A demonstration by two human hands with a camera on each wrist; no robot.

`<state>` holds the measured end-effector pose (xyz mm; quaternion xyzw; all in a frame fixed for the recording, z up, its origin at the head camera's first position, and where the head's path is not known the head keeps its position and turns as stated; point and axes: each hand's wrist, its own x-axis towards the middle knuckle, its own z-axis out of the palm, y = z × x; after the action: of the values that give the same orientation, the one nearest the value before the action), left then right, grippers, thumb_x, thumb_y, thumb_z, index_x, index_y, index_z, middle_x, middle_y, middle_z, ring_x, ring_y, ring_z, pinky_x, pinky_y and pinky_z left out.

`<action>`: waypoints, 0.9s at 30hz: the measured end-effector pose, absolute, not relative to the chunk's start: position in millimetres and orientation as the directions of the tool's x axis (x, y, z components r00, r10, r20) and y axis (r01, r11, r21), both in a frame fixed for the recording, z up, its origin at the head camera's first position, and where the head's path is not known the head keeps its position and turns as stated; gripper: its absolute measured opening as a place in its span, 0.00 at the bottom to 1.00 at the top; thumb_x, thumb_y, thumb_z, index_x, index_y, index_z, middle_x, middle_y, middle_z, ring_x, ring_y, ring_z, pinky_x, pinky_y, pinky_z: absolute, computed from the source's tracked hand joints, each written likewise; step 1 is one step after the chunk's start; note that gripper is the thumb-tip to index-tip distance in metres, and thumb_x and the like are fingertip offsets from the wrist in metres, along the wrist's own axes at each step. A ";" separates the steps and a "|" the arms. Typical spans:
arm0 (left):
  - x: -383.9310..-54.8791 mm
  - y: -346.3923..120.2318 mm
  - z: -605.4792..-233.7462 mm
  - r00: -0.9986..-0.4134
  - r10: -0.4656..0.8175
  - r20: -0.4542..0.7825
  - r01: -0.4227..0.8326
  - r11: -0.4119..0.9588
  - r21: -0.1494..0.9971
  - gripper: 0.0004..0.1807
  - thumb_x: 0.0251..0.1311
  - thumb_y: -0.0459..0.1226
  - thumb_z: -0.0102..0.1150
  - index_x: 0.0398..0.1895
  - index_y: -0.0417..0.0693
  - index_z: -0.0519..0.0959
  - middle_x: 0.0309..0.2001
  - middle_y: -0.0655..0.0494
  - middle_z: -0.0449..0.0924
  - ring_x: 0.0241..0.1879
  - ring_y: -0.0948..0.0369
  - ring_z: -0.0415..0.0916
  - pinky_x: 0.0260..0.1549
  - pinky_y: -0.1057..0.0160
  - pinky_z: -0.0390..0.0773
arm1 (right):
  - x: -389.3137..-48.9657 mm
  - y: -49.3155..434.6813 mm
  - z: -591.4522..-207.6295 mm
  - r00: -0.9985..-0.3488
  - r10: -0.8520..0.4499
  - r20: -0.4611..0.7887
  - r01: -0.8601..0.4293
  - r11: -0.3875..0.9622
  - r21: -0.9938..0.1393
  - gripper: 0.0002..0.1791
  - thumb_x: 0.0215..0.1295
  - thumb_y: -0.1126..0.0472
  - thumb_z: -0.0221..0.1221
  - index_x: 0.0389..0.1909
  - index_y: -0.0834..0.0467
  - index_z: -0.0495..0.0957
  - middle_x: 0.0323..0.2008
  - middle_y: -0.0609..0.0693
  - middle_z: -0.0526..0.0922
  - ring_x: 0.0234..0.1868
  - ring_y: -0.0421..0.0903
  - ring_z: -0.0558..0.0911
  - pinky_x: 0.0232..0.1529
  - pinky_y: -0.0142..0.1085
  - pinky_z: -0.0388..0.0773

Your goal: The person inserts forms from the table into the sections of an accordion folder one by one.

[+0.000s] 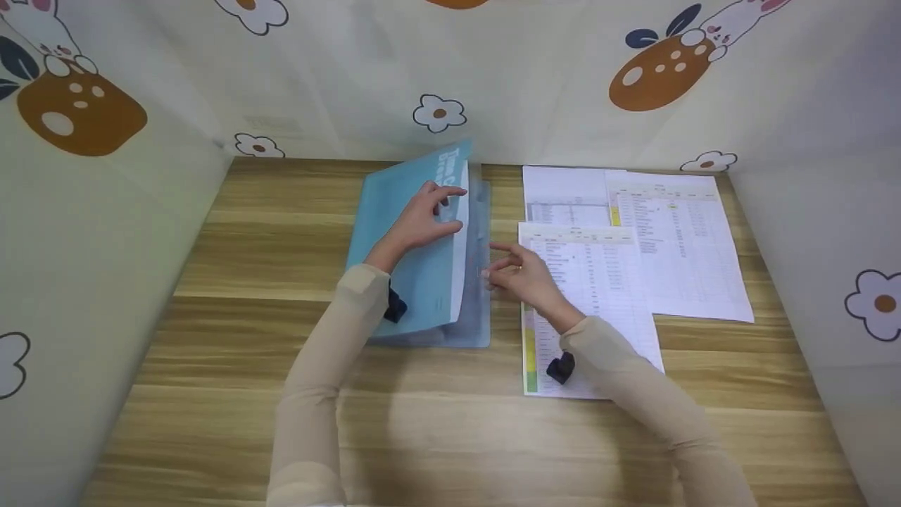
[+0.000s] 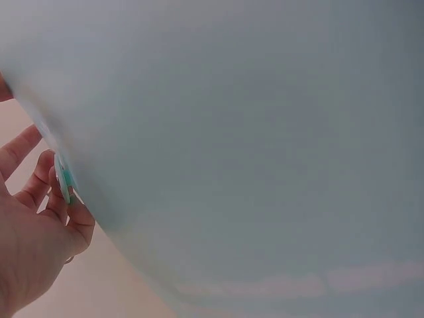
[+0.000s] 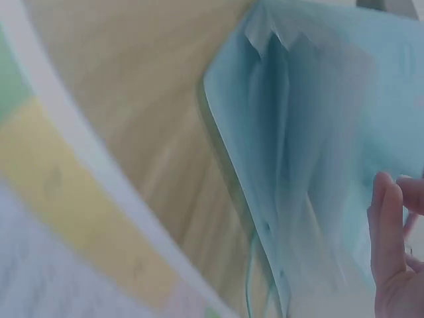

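A light blue document folder [image 1: 408, 211] lies left of several printed sheets, its front cover lifted at the right. Below the cover, translucent inner leaves [image 3: 298, 139] stand partly fanned. My left hand [image 1: 422, 218] reaches over the cover and holds its right edge, thumb and index finger spread apart. In the left wrist view, bent fingers [image 2: 79, 222] sit around a small teal tab [image 2: 65, 179] at this edge. My right hand [image 1: 521, 278] is beside the folder's right edge, index finger extended, fingertips close to the leaves; nothing shows between its fingers.
On the wooden table [image 1: 436, 436], a printed sheet [image 1: 584, 310] overlaps another sheet [image 1: 690, 246] and a further page [image 1: 563, 184] at the back. A thin teal cord [image 3: 250, 278] hangs at the folder's edge. Patterned curtain [image 1: 338, 84] surrounds the table's back and sides.
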<state>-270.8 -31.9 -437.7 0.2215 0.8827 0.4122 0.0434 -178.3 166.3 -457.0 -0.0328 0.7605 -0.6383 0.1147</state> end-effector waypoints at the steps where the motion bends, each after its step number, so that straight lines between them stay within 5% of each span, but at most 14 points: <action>1: -271.0 -32.0 -437.8 -0.898 0.427 0.106 0.355 0.560 0.749 0.27 0.47 0.41 0.58 0.55 0.54 0.70 0.38 0.54 0.62 0.36 0.58 0.61 0.32 0.63 0.67 | -180.6 172.7 -454.6 -0.974 -0.189 -0.124 0.090 0.177 -0.980 0.29 0.52 0.70 0.59 0.57 0.66 0.63 0.34 0.61 0.76 0.30 0.52 0.80 0.36 0.45 0.74; 27: -270.1 -32.4 -438.7 -0.895 0.432 0.111 0.362 0.559 0.746 0.27 0.48 0.42 0.57 0.56 0.54 0.69 0.40 0.54 0.62 0.37 0.59 0.61 0.33 0.63 0.67 | -199.8 314.6 -423.4 -0.991 0.037 -0.127 0.133 0.317 -0.939 0.26 0.56 0.61 0.58 0.56 0.64 0.64 0.37 0.56 0.73 0.33 0.45 0.80 0.34 0.30 0.74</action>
<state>-270.1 -32.4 -438.7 0.2250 0.8820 0.4119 0.0421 -199.8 314.6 -423.4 0.0525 0.8106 -0.5819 0.0409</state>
